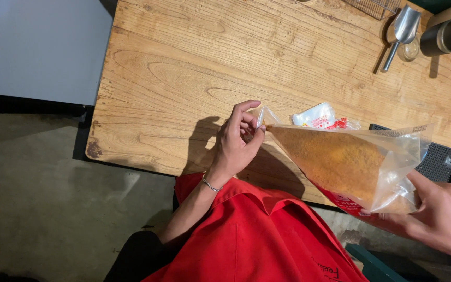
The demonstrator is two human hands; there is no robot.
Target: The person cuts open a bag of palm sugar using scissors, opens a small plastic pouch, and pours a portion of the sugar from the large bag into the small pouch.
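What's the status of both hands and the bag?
Left hand pinches plastic bag corner. Right hand grips its wide end. Orange powder inside. Small packet behind, clear.

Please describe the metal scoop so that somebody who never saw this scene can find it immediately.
Look at the far right corner of the wooden table. The metal scoop lies there, next to a dark cylindrical cup. Only the scoop is shiny silver with a thin straight handle.

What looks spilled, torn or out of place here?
Nothing stands out. The clear bag of orange powder is held tilted between left hand and right hand; no powder shows on the wooden table.
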